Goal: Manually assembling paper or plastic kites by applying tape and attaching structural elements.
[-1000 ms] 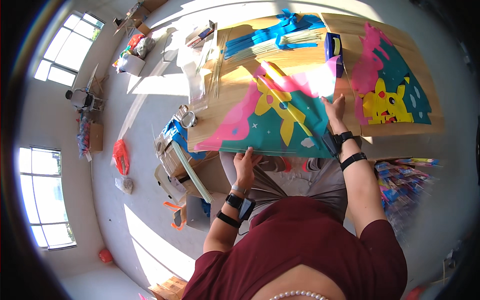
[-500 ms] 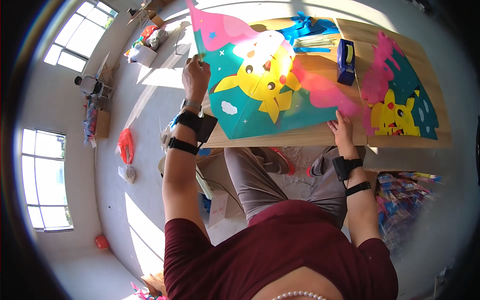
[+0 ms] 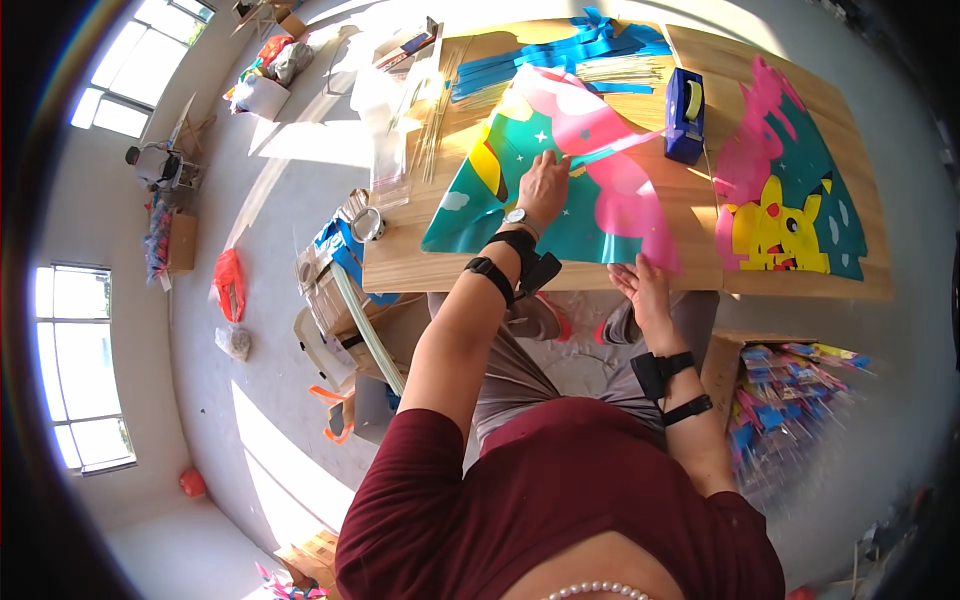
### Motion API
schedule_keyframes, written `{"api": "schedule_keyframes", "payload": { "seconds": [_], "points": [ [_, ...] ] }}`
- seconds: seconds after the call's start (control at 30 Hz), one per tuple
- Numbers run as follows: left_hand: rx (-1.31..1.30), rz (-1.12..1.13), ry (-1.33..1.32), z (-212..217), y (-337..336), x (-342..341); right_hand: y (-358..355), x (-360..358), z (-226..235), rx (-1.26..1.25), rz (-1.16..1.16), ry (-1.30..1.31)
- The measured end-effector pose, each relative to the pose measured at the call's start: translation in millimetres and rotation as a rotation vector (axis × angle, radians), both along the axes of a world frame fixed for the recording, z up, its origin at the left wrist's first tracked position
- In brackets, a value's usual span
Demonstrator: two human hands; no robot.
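Observation:
A teal and pink kite sheet with white stars and part of a yellow cartoon figure lies folded over on the wooden table in front of me. My left hand reaches across its middle, fingers closed in a pinch on the folded-over part. At the table's near edge, my right hand has its fingers stretched out against the sheet's lower border, by the pink corner. To the right lies a second kite sheet of the same colours, its yellow face showing.
A blue tape dispenser stands between the two sheets. Blue ribbons and thin sticks lie at the back. Clear plastic sleeves cover the table's left end. Below right, a carton stands beside bundled colourful packs.
My left hand has swung right and toward me, folding the raised left part of the kite sheet over. The yellow face on it is now mostly hidden. My right hand shifted slightly left and down.

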State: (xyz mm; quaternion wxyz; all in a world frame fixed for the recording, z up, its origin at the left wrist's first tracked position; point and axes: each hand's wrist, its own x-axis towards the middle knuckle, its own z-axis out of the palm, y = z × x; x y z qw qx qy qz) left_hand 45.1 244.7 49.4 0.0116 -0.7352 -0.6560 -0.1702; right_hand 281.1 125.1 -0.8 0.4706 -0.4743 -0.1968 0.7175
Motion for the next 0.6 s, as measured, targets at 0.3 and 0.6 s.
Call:
{"api": "schedule_keyframes", "payload": {
  "seconds": [0.3,0.6],
  "points": [
    [0.154,0.35,-0.226,-26,-48,-119,-15,45,7,-0.099,-0.015,-0.121],
    [0.099,0.543,-0.338,-65,-93,-186,-2,13,34,1.011,0.235,-1.471]
  ]
}}
